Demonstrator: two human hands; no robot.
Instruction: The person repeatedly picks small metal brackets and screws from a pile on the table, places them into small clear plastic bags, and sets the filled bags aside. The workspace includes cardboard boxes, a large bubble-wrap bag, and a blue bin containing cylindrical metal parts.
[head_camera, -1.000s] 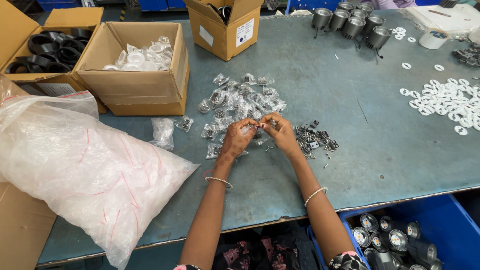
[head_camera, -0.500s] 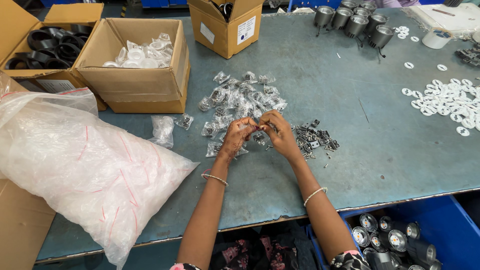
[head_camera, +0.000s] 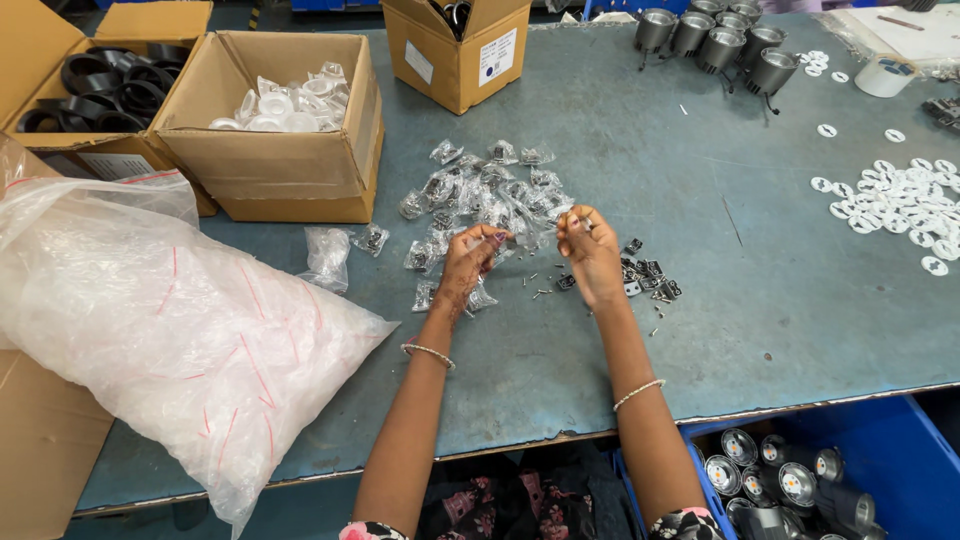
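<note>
Over the blue-grey worktable (head_camera: 620, 330), both our hands are raised just above the surface, near the middle. Left hand (head_camera: 468, 265): fingers curled in, pinched on a small clear plastic packet (head_camera: 478, 296) that hangs below the palm; what sits inside it is too small to tell. Right hand (head_camera: 590, 250): fingers closed to a pinch at the tips, apparently on something tiny; we cannot tell what. The hands are apart, with a gap between them.

Just beyond the fingers lies a heap of small clear packets (head_camera: 480, 190) with dark metal parts in them. Just right of the right hand, a loose scatter of small dark metal clips (head_camera: 650, 280) and a few tiny screws (head_camera: 538, 290) on the table.

Round about: a large clear plastic bag (head_camera: 170, 330) at the left; an open carton of white parts (head_camera: 275, 120); a carton of black rings (head_camera: 95, 85) behind it; grey lamp housings (head_camera: 715, 40) at the far edge; white flat rings (head_camera: 900, 200) spread at the right; a blue bin (head_camera: 880, 450) of lamp parts below the near edge
</note>
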